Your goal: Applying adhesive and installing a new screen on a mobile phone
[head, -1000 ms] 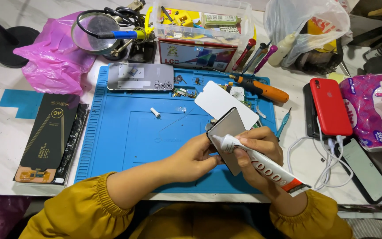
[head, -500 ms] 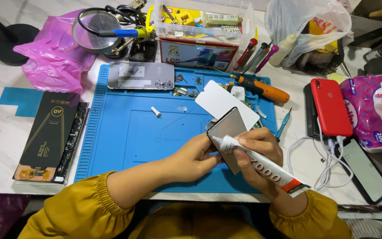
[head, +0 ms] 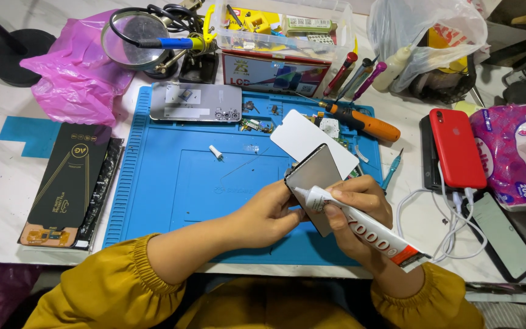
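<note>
Over the near right part of a blue work mat (head: 178,183), my left hand (head: 266,213) grips the lower left edge of a grey phone panel (head: 313,173) held tilted. My right hand (head: 354,210) is wrapped around a white glue tube (head: 360,228). The tube's nozzle rests against the panel's left side. A white rectangular sheet (head: 308,137) lies on the mat just behind the panel. My sleeves are mustard yellow.
A silver phone back (head: 195,102), a small white cap (head: 215,152) and loose parts lie on the mat. An orange screwdriver (head: 360,123), a red phone (head: 456,148), tissue pack (head: 512,155) and cables sit right. A black box (head: 68,180), pink bag (head: 77,79) and magnifier (head: 132,30) sit left.
</note>
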